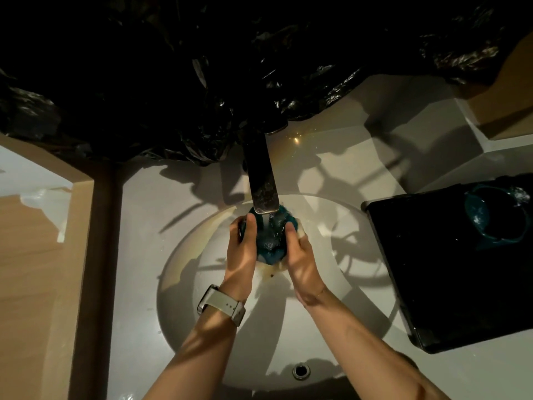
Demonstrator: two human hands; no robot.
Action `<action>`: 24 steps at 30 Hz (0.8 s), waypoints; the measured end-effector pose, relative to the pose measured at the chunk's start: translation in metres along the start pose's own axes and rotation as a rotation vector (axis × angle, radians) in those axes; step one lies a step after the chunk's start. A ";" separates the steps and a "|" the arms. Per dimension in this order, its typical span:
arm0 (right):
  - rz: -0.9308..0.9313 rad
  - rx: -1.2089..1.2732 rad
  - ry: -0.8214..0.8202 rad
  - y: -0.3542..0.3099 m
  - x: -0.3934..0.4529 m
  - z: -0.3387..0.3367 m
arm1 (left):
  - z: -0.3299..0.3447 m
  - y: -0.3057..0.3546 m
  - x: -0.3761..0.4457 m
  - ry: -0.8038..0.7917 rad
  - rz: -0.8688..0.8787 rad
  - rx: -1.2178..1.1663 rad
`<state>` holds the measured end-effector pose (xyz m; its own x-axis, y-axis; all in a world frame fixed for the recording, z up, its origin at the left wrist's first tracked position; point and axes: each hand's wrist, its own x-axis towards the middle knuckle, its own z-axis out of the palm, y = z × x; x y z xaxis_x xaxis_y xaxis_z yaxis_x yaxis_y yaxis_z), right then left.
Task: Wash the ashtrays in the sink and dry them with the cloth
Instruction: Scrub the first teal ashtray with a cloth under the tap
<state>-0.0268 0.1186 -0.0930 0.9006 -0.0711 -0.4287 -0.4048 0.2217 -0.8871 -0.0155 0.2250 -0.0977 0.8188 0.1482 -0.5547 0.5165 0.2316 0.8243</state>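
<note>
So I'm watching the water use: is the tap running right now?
On. A stream falls from the tap onto the teal ashtray that both hands hold over the sink.

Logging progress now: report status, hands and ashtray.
Left hand and right hand both grip teal ashtray under running faucet. Second ashtray waits on black tray. Nothing in the way.

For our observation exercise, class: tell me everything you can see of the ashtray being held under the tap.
The ashtray is dark teal, glossy and wet, apparently glazed or glass. It sits under the faucet's running stream, over the white sink. The left hand and right hand hold it from either side, thumbs on top. Its shape is mostly hidden; something pale shows beneath it.
</note>
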 end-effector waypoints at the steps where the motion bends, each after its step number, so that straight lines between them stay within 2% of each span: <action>1: -0.003 -0.022 -0.003 -0.001 0.001 -0.002 | 0.000 0.001 0.002 -0.014 -0.004 0.024; 3: 0.004 -0.045 0.008 -0.002 0.003 -0.006 | -0.004 0.004 0.008 -0.056 0.004 0.123; 5: -0.007 -0.116 0.043 0.000 0.012 -0.014 | -0.012 0.006 0.016 -0.171 0.076 0.308; 9: 0.067 -0.289 0.005 -0.004 0.033 -0.031 | -0.026 0.012 0.018 -0.365 0.376 0.676; 11: 0.132 -0.287 -0.032 -0.015 0.039 -0.038 | -0.033 0.015 0.015 -0.477 0.480 0.831; 13: 0.212 -0.268 -0.119 -0.022 0.044 -0.045 | -0.041 0.015 0.015 -0.571 0.572 1.003; 16: 0.328 -0.303 -0.311 -0.027 0.045 -0.048 | -0.047 0.010 0.016 -0.606 0.794 1.268; 18: 0.348 -0.248 -0.342 -0.030 0.045 -0.045 | -0.045 0.010 0.016 -0.612 0.861 1.306; 21: 0.339 -0.198 -0.295 -0.037 0.038 -0.037 | -0.038 0.012 0.014 -0.567 0.876 1.239; 22: 0.346 -0.168 -0.264 -0.038 0.033 -0.032 | -0.034 0.014 0.011 -0.532 0.838 1.183; 24: 0.327 -0.162 -0.166 -0.035 0.023 -0.024 | -0.024 0.018 0.003 -0.450 0.655 1.059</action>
<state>0.0042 0.0861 -0.0757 0.7283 0.1386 -0.6711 -0.6819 0.0490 -0.7298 -0.0097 0.2527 -0.0870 0.8951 -0.4329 -0.1063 -0.2275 -0.6486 0.7264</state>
